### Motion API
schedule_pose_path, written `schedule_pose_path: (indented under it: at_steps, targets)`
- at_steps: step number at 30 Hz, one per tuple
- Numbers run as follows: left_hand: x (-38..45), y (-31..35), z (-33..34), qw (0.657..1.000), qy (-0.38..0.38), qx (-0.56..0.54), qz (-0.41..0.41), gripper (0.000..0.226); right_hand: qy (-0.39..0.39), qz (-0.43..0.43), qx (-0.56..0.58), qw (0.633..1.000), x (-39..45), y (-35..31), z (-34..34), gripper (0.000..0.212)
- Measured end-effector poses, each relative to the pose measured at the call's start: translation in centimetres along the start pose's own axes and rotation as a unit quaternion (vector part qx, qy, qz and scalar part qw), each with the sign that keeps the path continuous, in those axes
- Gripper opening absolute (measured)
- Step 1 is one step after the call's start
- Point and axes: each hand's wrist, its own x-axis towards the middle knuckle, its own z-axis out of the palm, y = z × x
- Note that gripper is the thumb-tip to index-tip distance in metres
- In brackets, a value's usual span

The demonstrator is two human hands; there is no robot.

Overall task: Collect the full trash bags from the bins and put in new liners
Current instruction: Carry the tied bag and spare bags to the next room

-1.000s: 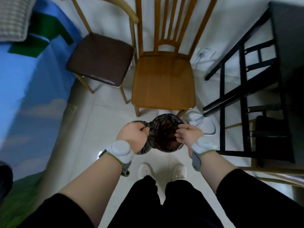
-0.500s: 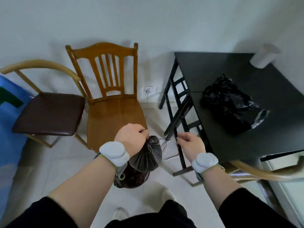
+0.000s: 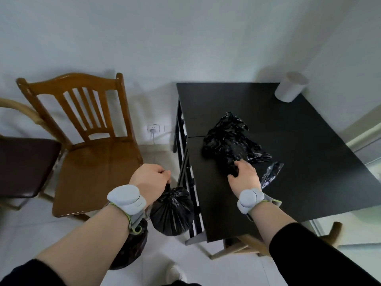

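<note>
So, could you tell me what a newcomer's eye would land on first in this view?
Probably the tied black trash bag hanging from the left hand, low between the wooden chair and the black table. Next, the right hand touching crumpled black liners on that table.
</note>
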Motion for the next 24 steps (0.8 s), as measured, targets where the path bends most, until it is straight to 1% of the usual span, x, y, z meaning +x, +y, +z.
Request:
schedule_pose_path:
  at_steps: [3, 6, 10, 13, 15, 17, 19, 21, 23, 24]
  targets:
    - [1.2, 1.9, 1.8, 1.000, 0.000, 0.022, -0.006, 0.035, 0.008, -0.029, -0.025, 0.999, 3.8, 1.9, -0.5, 0.065]
    - [2.3, 3.1, 2.9, 0.999, 0.004, 0.029, -0.013, 0.036, 0.016, -0.054, -0.063, 0.996, 6.9, 3.0, -0.3, 0.082]
    - [3.3, 3.8, 3.3, 0.999, 0.017, 0.037, -0.019, 0.036, -0.051, -0.033, -0.120, 0.991, 9.6, 3.9, 0.9, 0.098]
    - [3.8, 3.9, 3.4, 0.999, 0.020, 0.038, -0.024, 0.035, -0.105, 0.003, -0.143, 0.984, 10.7, 4.5, 2.2, 0.104]
    - [4.0, 3.8, 3.4, 0.998, 0.026, 0.047, -0.033, 0.034, -0.118, 0.017, -0.149, 0.982, 11.1, 4.7, 3.3, 0.105]
    - [4.1, 3.5, 3.3, 0.997, 0.036, 0.046, -0.047, 0.034, -0.114, 0.024, -0.160, 0.980, 11.2, 4.7, 4.6, 0.101]
    - [4.0, 2.9, 3.1, 0.997, 0.044, 0.036, -0.060, 0.033, -0.102, 0.037, -0.158, 0.981, 11.1, 4.6, 5.5, 0.089]
    - [3.7, 2.3, 2.9, 0.996, 0.049, 0.026, -0.072, 0.033, -0.105, 0.031, -0.156, 0.982, 11.0, 4.4, 6.0, 0.062]
    - [3.3, 1.7, 2.5, 0.995, 0.053, 0.015, -0.082, 0.034, -0.115, -0.005, -0.153, 0.981, 10.4, 3.8, 6.3, 0.035]
    - [3.0, 1.4, 2.3, 0.994, 0.056, 0.008, -0.088, 0.034, -0.114, -0.028, -0.147, 0.982, 9.9, 3.3, 6.4, 0.027]
